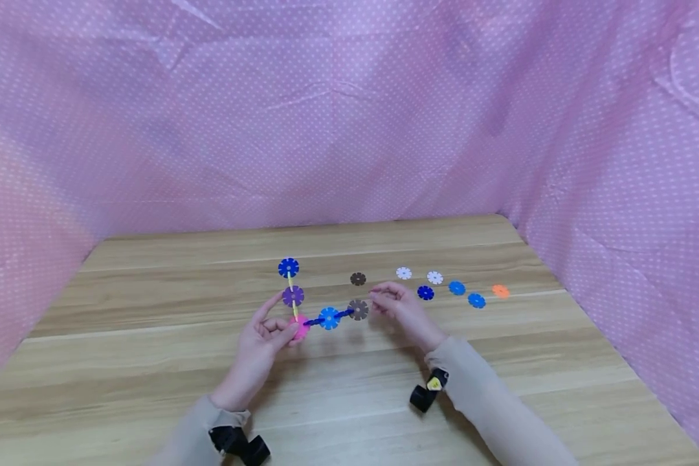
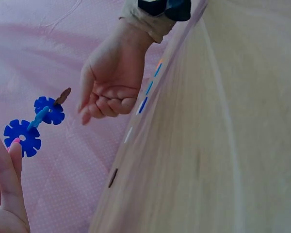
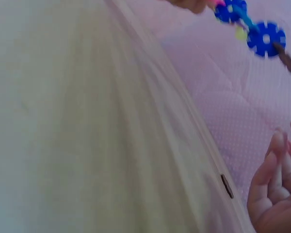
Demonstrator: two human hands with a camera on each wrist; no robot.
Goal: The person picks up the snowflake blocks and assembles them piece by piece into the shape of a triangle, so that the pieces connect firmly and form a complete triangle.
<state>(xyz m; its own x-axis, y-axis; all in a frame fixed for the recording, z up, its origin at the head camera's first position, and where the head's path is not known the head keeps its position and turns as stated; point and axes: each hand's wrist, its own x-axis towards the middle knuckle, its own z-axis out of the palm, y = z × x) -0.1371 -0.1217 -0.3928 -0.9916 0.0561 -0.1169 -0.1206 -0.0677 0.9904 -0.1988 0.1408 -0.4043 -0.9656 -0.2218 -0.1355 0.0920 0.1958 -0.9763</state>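
My left hand (image 1: 259, 347) pinches a pink snowflake disc (image 1: 300, 329), the corner of an L-shaped chain of slotted plastic discs held up above the table. One arm of the chain runs away from me through yellow discs seen edge-on and a purple disc (image 1: 294, 296) to a dark blue disc (image 1: 288, 267). Toward the right, the other arm passes a light blue disc (image 1: 329, 318) between dark blue ones and ends in a brown disc (image 1: 358, 310). Just right of that end is my right hand (image 1: 404, 312), fingers loosely bent and holding nothing; the left wrist view shows a gap between them.
Loose discs lie on the wooden table (image 1: 151, 291): a brown one (image 1: 358, 279) behind the chain, then white (image 1: 404, 273), dark blue (image 1: 425, 293), light blue (image 1: 457, 288) and orange (image 1: 501, 291) ones to the right. A pink dotted cloth (image 1: 326, 129) encloses the back and sides.
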